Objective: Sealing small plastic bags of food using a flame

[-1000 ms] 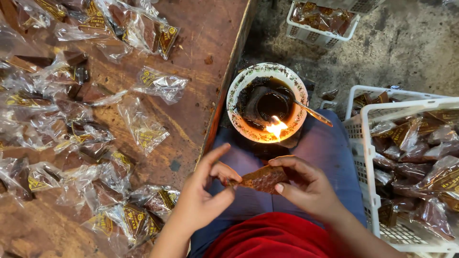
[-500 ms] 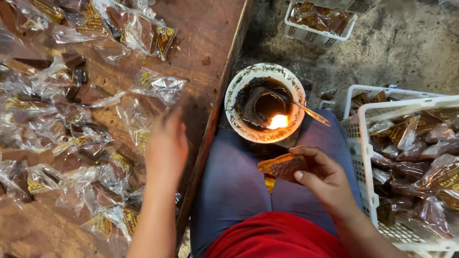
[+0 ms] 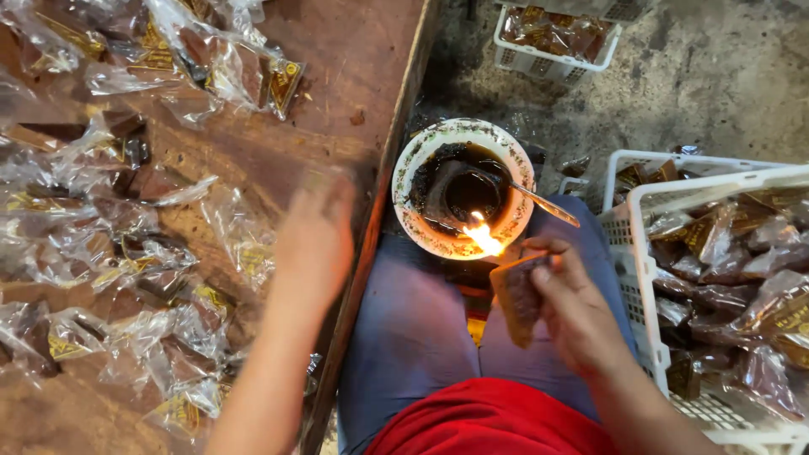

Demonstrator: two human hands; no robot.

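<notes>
Brown packet stands near-upright (top toward flame).

Left hand was motion-blurred over the surface; fingers indistinct, contact with any clear wrapper not readable. White crate was cut off by right and bottom edges. Right hand covered part of the brown packet.

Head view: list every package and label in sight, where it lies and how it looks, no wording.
Clear wrapped packets: scattered on the wooden table, crinkled plastic, brown pieces, yellow labels.
Packet in right hand: brown slab, beside the flame.
White crate: right, heaped with similar packets.
Small white basket: top, on the floor, holds more packets.
</notes>
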